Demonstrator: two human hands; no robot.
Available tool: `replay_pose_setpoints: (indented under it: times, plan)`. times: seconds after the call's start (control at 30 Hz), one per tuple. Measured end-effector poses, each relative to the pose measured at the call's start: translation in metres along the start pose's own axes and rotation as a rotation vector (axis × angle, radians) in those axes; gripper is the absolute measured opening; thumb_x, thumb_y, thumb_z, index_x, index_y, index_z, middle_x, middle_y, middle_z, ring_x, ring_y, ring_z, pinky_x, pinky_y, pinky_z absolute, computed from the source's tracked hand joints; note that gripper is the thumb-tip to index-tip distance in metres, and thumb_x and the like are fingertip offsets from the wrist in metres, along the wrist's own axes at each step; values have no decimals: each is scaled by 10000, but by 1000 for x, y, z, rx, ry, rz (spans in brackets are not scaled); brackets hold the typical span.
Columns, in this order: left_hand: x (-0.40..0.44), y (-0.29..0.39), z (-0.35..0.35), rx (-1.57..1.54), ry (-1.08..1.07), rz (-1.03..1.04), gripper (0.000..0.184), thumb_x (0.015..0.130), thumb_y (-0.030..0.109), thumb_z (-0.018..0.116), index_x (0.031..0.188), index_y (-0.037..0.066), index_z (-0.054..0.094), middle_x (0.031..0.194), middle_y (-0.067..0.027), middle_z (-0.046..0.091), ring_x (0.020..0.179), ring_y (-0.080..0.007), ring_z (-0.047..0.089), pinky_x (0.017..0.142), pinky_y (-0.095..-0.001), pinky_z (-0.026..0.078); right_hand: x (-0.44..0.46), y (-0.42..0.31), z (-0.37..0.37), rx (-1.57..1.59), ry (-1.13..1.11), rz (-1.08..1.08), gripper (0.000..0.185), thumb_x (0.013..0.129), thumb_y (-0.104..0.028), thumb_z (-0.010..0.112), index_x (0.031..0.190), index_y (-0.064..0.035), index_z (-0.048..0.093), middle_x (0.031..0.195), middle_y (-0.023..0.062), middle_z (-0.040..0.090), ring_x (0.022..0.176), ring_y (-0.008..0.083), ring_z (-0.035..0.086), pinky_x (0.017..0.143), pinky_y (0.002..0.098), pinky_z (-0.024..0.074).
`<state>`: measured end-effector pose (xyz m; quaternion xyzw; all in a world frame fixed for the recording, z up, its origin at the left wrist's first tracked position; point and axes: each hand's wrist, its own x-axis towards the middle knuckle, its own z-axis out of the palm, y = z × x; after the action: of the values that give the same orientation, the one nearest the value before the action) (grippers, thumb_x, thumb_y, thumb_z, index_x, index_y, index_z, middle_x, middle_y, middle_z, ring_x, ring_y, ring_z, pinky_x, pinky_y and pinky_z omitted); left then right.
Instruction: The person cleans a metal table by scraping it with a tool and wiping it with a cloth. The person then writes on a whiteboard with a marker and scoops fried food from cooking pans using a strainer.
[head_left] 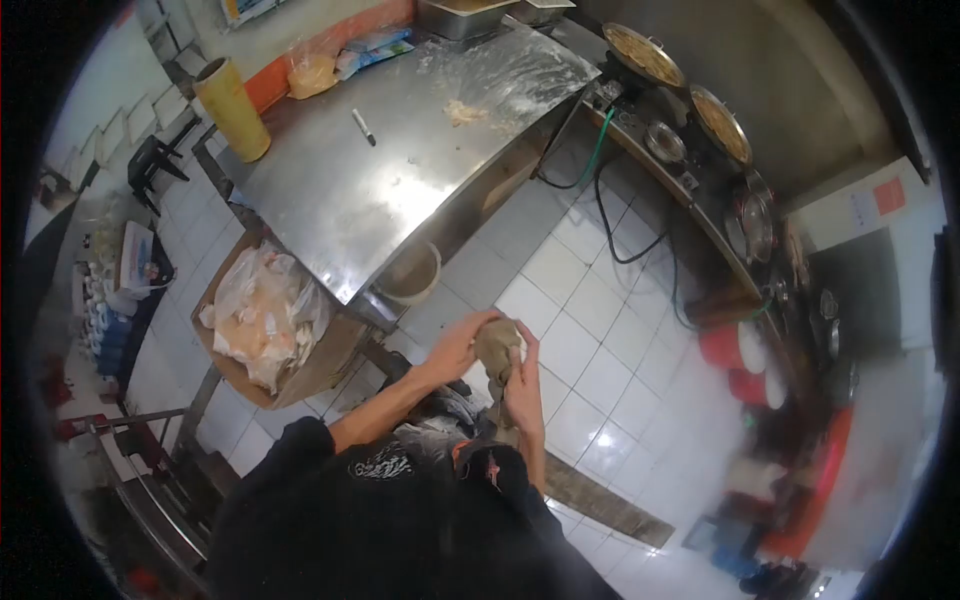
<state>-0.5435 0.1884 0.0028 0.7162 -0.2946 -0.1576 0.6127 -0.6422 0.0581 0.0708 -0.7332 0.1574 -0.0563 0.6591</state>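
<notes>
A bunched grey-brown cloth (496, 348) is held up in front of my body, above the tiled floor, with a loose end hanging down. My left hand (462, 350) is closed on its left side. On the other side my right hand (522, 385) grips the same cloth, with the fingers curled round its edge. The cloth hides part of the fingers of both hands. Nearest to them is the corner of a steel table (330, 210), beyond my left hand.
A marker-like tool (363, 127), a yellow roll (233, 110) and dough scraps (464, 113) lie or stand on the table. Below it are a bucket (412, 274) and a cardboard box (235, 372) of plastic bags. Pans (720, 122) and hoses line the stove counter at right.
</notes>
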Motion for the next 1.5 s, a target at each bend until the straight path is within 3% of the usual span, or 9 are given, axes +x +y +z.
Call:
replay_pose_setpoints:
  times: [0.23, 0.27, 0.5, 0.7, 0.8, 0.93, 1.07, 1.33, 1.5]
  plan:
    - [110, 28, -75, 691, 300, 154, 522, 857, 83, 644, 1371, 157, 590, 1302, -167, 583, 1197, -373, 578, 1019, -455, 481, 158, -31, -13, 456, -447, 448, 690, 1055, -478, 445, 1578, -105, 195, 1553, 145, 314, 1367, 226, 398, 1122, 355, 346]
    - [130, 24, -83, 717, 329, 207, 522, 851, 84, 634, 1366, 155, 593, 1285, -159, 591, 1193, -363, 582, 1024, -458, 479, 184, -15, -4, 342, -438, 211, 728, 1030, -456, 519, 1571, -80, 208, 1508, 142, 361, 1350, 225, 413, 1117, 352, 352]
    - [266, 10, -136, 707, 393, 195, 606, 808, 168, 730, 1389, 147, 556, 1298, -121, 571, 1208, -333, 562, 1095, -552, 401, 332, -68, -9, 211, -585, 66, 703, 1000, -379, 608, 1550, -52, 316, 1463, 148, 473, 1269, 220, 513, 1072, 361, 414]
    - [335, -12, -192, 849, 502, -19, 587, 833, 131, 751, 1378, 103, 533, 1342, -144, 554, 1234, -369, 536, 1115, -535, 368, 536, -53, -95, -58, -260, 26, 386, 966, -344, 644, 1142, -9, 720, 1080, 129, 725, 1008, 172, 660, 895, 291, 506]
    - [329, -54, -226, 854, 828, -202, 518, 853, 75, 710, 1341, 34, 542, 1303, -185, 578, 1246, -379, 520, 1116, -479, 367, 712, -55, -123, -243, 8, -351, 506, 961, -413, 633, 1280, -21, 658, 1042, 151, 730, 920, 236, 679, 838, 359, 524]
    - [332, -95, -241, 911, 1128, -568, 487, 917, 156, 676, 1357, 7, 531, 1340, -210, 557, 1295, -395, 485, 1127, -481, 346, 944, -69, -132, -778, -59, -336, 623, 952, -478, 577, 1402, -48, 568, 1219, 257, 664, 1064, 381, 663, 932, 433, 504]
    - [356, -99, -220, 940, 1211, -861, 510, 956, 226, 652, 1391, 2, 508, 1400, -234, 521, 1353, -406, 439, 1139, -491, 323, 1120, -44, -80, -904, 83, -417, 567, 918, -425, 592, 1348, -56, 609, 1095, 250, 703, 1007, 429, 672, 899, 492, 519]
    - [464, -74, -184, 796, 1355, -1040, 520, 954, 221, 651, 1396, -8, 502, 1437, -236, 499, 1383, -404, 412, 1165, -479, 292, 998, -32, 94, -767, -563, -718, 416, 780, -327, 663, 1166, -177, 693, 936, 98, 748, 831, 343, 708, 830, 476, 541]
    - [493, -87, -207, 848, 1282, -927, 493, 948, 204, 649, 1381, 4, 525, 1430, -221, 512, 1389, -394, 409, 1167, -478, 294, 949, -43, 112, -519, -1029, -841, 420, 781, -259, 673, 1184, -146, 688, 1100, 90, 679, 949, 310, 681, 823, 435, 551]
